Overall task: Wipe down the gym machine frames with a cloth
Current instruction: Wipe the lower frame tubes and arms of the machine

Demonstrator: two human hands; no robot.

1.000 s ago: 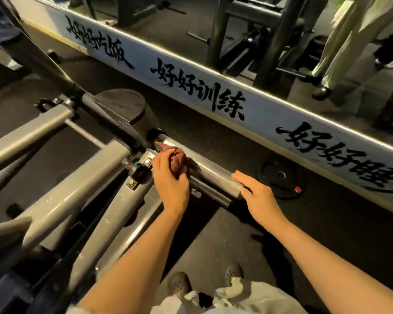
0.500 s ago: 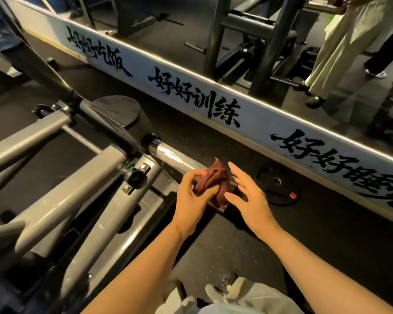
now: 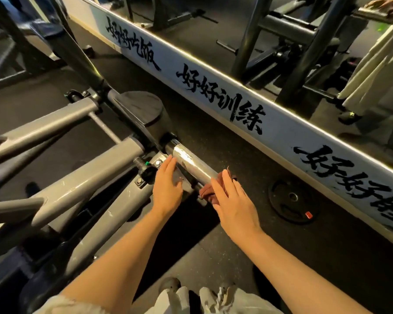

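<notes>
A chrome sleeve bar (image 3: 188, 163) sticks out from the grey machine frame (image 3: 86, 177) toward the lower right. A dark red cloth (image 3: 207, 193) sits on the bar's outer end. My right hand (image 3: 233, 201) lies over the cloth and holds it against the bar, and cloth shows above and below my fingers. My left hand (image 3: 166, 188) is beside the bar's inner part with straight fingers and holds nothing, fingertips near the frame's bolted bracket (image 3: 145, 172).
A black weight plate (image 3: 292, 201) lies on the dark rubber floor to the right. Behind it a white base strip (image 3: 270, 130) with black lettering runs under a wall mirror. A round black pad (image 3: 141, 108) sits on the frame above the bar. My shoes (image 3: 170, 284) are at the bottom.
The cloth passed from my left hand to my right at the bar's end. My left hand let go and moved back left, toward the bracket.
</notes>
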